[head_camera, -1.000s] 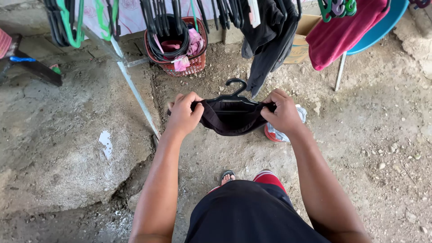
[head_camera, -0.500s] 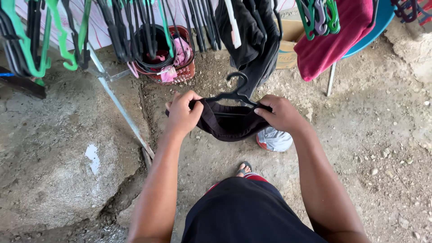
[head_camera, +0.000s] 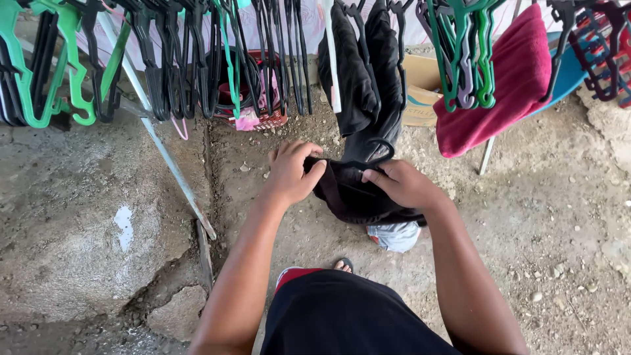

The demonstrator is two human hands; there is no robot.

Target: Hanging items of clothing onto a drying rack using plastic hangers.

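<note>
Left hand (head_camera: 294,172) and right hand (head_camera: 399,184) each clamp their grip on a small black cloth garment (head_camera: 351,194) draped over a black plastic hanger (head_camera: 378,154) between them.

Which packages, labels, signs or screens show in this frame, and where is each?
Cardboard box: on the ground behind the hanging dark garment, brown, with dark print on its side.
Labels, signs, screens: none that can be made out.
</note>
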